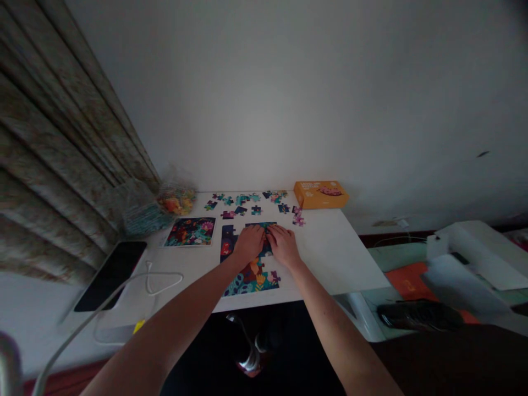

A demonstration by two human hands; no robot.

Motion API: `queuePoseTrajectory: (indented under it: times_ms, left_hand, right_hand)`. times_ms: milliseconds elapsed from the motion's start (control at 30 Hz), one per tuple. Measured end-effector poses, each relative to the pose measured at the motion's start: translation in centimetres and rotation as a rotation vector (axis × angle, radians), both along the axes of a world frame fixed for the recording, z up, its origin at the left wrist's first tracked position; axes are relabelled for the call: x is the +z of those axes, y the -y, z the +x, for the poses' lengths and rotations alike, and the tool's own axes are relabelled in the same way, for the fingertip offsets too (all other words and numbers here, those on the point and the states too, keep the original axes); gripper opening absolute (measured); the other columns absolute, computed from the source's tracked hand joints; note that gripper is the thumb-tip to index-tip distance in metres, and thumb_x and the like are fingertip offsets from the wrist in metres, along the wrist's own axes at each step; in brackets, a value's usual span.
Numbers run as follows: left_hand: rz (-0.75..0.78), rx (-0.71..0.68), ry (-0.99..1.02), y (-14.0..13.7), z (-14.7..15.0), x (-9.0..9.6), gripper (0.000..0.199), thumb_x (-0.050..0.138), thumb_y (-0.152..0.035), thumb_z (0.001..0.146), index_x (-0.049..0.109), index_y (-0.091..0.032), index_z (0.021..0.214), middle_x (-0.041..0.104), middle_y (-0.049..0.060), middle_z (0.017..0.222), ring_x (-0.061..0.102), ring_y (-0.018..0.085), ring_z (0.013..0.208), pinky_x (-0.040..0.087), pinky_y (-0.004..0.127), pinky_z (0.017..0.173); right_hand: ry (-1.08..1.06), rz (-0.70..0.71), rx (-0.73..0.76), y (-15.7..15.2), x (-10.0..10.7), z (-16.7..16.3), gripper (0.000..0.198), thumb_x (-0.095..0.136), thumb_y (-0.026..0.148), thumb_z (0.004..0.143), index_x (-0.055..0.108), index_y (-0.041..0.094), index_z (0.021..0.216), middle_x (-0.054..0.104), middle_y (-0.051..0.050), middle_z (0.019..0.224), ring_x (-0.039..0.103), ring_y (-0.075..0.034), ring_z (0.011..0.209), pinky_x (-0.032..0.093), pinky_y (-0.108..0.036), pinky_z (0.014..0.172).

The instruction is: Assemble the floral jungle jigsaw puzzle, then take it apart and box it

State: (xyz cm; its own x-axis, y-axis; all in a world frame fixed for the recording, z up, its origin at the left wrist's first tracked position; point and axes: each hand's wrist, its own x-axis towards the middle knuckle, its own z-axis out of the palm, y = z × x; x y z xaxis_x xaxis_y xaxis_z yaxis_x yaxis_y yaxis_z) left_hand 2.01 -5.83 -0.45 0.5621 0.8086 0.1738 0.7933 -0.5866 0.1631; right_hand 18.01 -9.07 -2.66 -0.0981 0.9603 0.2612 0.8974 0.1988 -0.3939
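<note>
White worktop carrying partly joined puzzle under two hands

Both hands are working close together over the puzzle, which is lying near the front edge of the worktop, its lower border running close to that edge. The left hand and the right hand are bending their fingers inward over its dark upper part; whether they are pinching a piece cannot be told. Loose pieces are spreading behind the hands toward the wall, a few reaching an orange box that is standing at the far right corner. Left of the puzzle, a printed picture is lying flat, with a clear bag of colourful contents and a second clear bag sitting behind it, near the patterned curtain. A dark flat device is taking up the left end, and a white cable is looping between it and the left forearm, narrowing the room there. Rightward, plain white surface is stretching from the right hand to the slanting right edge. Beyond that edge, a black shoe is resting near a white box.
</note>
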Motion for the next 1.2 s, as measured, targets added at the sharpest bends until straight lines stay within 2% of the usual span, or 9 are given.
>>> queuePoseTrajectory:
  times_ms: [167,300,500,667,800,867,967,1100,1200]
  left_hand:
    - [0.022,0.030,0.034,0.1,0.2,-0.6,0.028,0.044,-0.021,0.099,0.067,-0.018,0.115,0.068,0.014,0.113,0.061,0.030,0.109,0.047,0.044,0.095]
    - [0.037,-0.007,0.030,0.2,0.2,-0.8,0.031,0.043,-0.022,0.100,0.066,-0.018,0.121,0.067,0.016,0.118,0.060,0.031,0.115,0.045,0.046,0.100]
    - [0.068,-0.106,0.018,0.1,0.4,-1.4,0.040,0.044,-0.019,0.099,0.061,-0.015,0.135,0.061,0.015,0.143,0.054,0.029,0.134,0.038,0.046,0.115]
    - [0.047,-0.156,0.053,0.0,0.1,-2.0,0.041,0.041,-0.022,0.102,0.060,-0.019,0.138,0.062,0.010,0.146,0.055,0.025,0.136,0.038,0.045,0.116]
    - [0.044,-0.132,0.076,0.2,0.2,-1.5,0.040,0.044,-0.023,0.101,0.063,-0.018,0.136,0.064,0.011,0.144,0.057,0.026,0.133,0.041,0.046,0.113]
    - [0.041,-0.130,0.071,0.3,0.2,-1.2,0.039,0.044,-0.022,0.101,0.063,-0.018,0.135,0.064,0.011,0.143,0.058,0.027,0.132,0.042,0.046,0.112]
    - [0.035,-0.140,0.053,0.3,0.3,-0.8,0.039,0.045,-0.022,0.101,0.063,-0.017,0.134,0.064,0.011,0.143,0.058,0.026,0.131,0.043,0.044,0.111]
    - [0.049,-0.140,0.027,0.1,0.3,-1.1,0.039,0.046,-0.022,0.101,0.062,-0.016,0.135,0.064,0.010,0.143,0.058,0.026,0.130,0.042,0.044,0.110]
    - [0.061,-0.136,0.022,0.1,0.3,-1.5,0.039,0.047,-0.023,0.101,0.062,-0.016,0.136,0.064,0.010,0.143,0.058,0.027,0.127,0.043,0.045,0.109]
  right_hand:
    - [0.018,-0.007,0.014,-0.1,0.0,0.0,0.038,0.042,0.027,0.105,0.067,0.024,0.134,0.066,-0.010,0.141,0.053,-0.027,0.136,0.036,-0.046,0.109]
    - [0.000,-0.028,0.034,-0.2,-0.1,0.2,0.040,0.042,0.022,0.103,0.067,0.025,0.134,0.066,-0.010,0.142,0.053,-0.027,0.137,0.034,-0.047,0.111]
    - [-0.087,-0.052,0.016,-0.4,-0.5,0.5,0.048,0.046,0.010,0.093,0.064,0.022,0.136,0.065,-0.011,0.143,0.055,-0.025,0.136,0.033,-0.046,0.115]
    - [-0.338,0.007,-0.057,-0.9,-1.6,1.0,0.045,0.041,0.008,0.090,0.062,0.020,0.128,0.071,-0.010,0.130,0.064,-0.021,0.121,0.041,-0.040,0.113]
    - [-0.467,0.058,-0.234,-2.1,-1.8,2.8,0.030,0.045,0.021,0.094,0.065,0.019,0.116,0.071,-0.013,0.125,0.065,-0.024,0.115,0.053,-0.036,0.097]
    - [-0.394,0.048,-0.294,-3.3,-1.2,4.0,0.028,0.047,0.022,0.094,0.067,0.018,0.113,0.072,-0.014,0.119,0.066,-0.025,0.110,0.054,-0.037,0.093]
    - [-0.163,0.005,-0.264,-5.7,0.6,5.7,0.031,0.054,0.017,0.090,0.069,0.017,0.118,0.071,-0.014,0.124,0.061,-0.027,0.121,0.047,-0.041,0.107]
    - [0.079,-0.162,-0.159,-9.1,2.7,7.2,0.059,0.062,0.008,0.081,0.061,0.022,0.138,0.061,-0.012,0.145,0.052,-0.030,0.136,0.043,-0.047,0.111]
    - [0.112,-0.262,-0.094,-11.2,3.3,7.7,0.064,0.067,0.009,0.079,0.061,0.023,0.141,0.065,-0.013,0.141,0.056,-0.032,0.133,0.047,-0.044,0.106]
